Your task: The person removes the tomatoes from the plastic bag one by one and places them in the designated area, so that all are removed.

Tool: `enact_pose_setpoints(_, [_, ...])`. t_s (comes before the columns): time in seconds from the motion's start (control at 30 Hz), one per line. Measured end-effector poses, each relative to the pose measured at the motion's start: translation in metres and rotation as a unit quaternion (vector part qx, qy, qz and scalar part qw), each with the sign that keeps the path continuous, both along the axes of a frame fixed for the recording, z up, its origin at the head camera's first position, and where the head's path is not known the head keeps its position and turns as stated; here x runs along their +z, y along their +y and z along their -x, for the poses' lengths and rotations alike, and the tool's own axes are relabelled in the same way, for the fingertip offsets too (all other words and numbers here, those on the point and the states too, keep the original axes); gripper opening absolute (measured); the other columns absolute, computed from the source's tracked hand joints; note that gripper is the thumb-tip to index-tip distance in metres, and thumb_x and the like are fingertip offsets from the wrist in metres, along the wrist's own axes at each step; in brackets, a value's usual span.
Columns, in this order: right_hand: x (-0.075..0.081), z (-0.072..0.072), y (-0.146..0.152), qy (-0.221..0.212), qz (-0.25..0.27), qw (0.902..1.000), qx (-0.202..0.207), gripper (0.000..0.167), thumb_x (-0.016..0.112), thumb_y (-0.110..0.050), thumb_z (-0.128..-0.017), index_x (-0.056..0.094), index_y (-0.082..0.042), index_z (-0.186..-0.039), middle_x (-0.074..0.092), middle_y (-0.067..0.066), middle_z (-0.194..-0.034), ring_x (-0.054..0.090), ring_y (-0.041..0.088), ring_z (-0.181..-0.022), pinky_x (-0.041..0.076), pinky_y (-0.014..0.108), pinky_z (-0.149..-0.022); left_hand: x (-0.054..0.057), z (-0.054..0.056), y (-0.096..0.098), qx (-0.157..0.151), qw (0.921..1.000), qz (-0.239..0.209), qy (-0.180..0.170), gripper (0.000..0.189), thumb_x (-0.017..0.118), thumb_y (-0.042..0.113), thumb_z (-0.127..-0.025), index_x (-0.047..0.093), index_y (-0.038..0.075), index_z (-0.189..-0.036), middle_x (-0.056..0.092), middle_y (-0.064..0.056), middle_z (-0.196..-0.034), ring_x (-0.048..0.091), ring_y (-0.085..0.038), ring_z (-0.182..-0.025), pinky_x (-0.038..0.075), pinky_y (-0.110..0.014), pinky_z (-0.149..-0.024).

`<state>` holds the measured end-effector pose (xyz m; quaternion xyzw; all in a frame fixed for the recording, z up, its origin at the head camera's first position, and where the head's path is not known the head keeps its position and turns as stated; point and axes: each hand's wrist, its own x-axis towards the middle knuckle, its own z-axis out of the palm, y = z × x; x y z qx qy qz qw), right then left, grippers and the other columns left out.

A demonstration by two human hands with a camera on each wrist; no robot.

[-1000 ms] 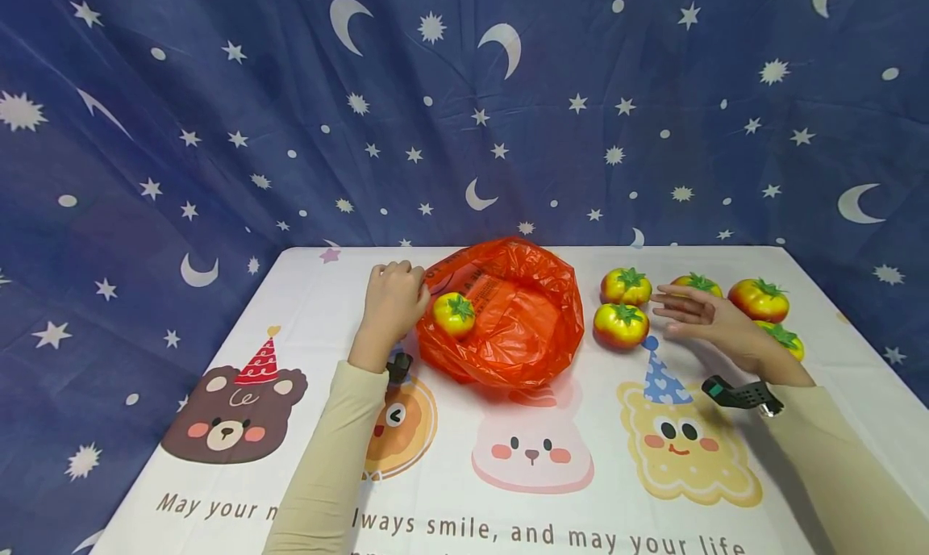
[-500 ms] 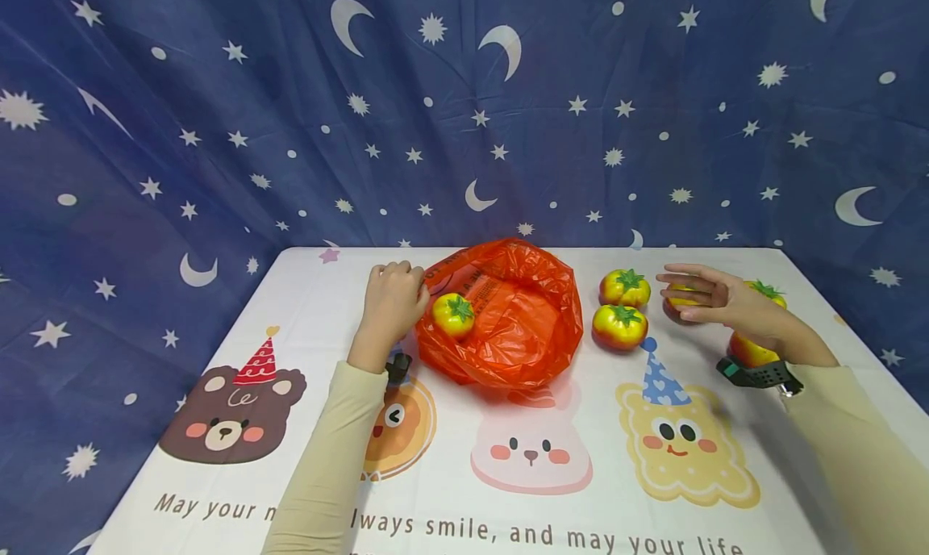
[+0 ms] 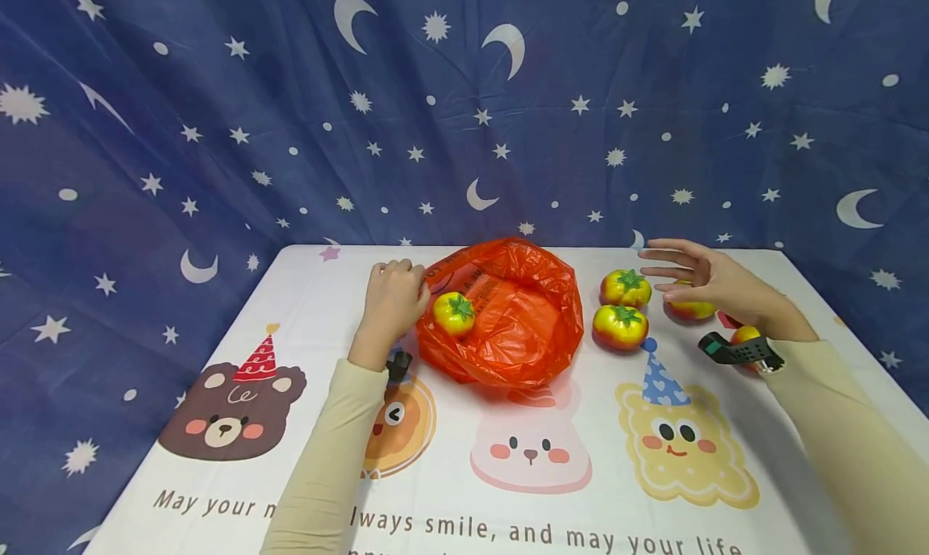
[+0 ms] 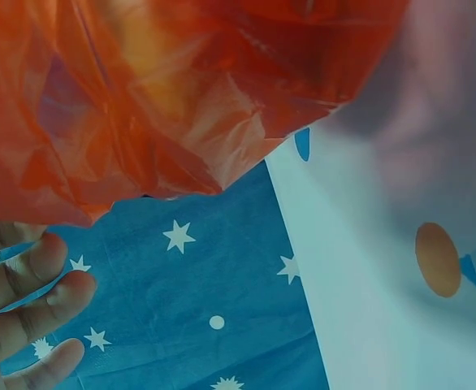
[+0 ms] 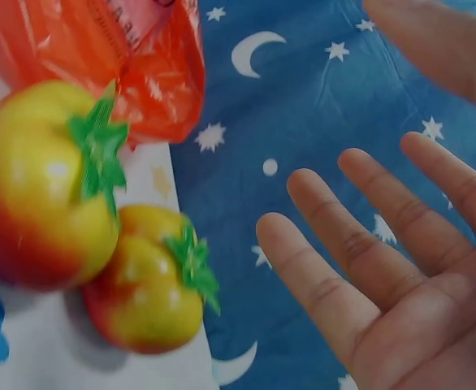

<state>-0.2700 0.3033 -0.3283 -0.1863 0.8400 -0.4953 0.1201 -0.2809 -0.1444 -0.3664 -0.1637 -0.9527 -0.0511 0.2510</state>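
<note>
My left hand [image 3: 394,301] grips the left rim of a red plastic bag [image 3: 508,365] that stands with its mouth open. Inside the bag, at its left side, lies a yellow-red toy tomato [image 3: 454,315] with green leaves. My right hand [image 3: 726,287] hovers at the right with fingers spread and holds nothing. Partly behind it is one tomato [image 3: 688,309], and another tomato [image 3: 744,335] shows under the wrist. Left of these fingers sit a back tomato [image 3: 626,287] and a front tomato [image 3: 620,327]. The right wrist view shows the bare palm [image 5: 417,325] beside two tomatoes.
A white tablecloth [image 3: 450,458] printed with cartoon animals and lettering covers the table. A dark blue curtain [image 3: 406,184] with stars and moons hangs right behind the back edge. Black straps [image 3: 736,351] sit around the wrists.
My right hand has moved back and up over the right-hand tomatoes, after first shifting right; it stays unfilled. My left hand and the bag hold still.
</note>
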Motion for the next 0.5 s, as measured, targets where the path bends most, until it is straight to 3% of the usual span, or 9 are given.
enact_pose_setpoints(0.17, [0.002,0.007,-0.014,-0.002,0.036,0.999,0.027,0.069,0.062,0.001,-0.085,0.031,-0.014,-0.145,0.048,-0.02,-0.131,0.055,-0.005,-0.114,0.053,0.02,-0.082,0.0,0.0,0.0,-0.002,1.0,0.001,0.003,0.015,0.057,0.014,-0.084,0.066,0.002,-0.081,0.064,-0.013,-0.077,0.061,-0.031,-0.075,0.046,-0.046,-0.081])
enact_pose_setpoints(0.5, [0.001,0.024,-0.049,0.005,0.044,0.9979,0.047,0.068,0.066,-0.004,-0.084,0.034,-0.015,-0.143,0.047,-0.007,-0.139,0.055,0.003,-0.118,0.052,0.023,-0.085,-0.001,0.001,0.0,-0.001,1.0,0.003,0.006,0.016,0.057,0.014,-0.084,0.067,0.002,-0.083,0.064,-0.014,-0.077,0.062,-0.031,-0.075,0.046,-0.046,-0.081])
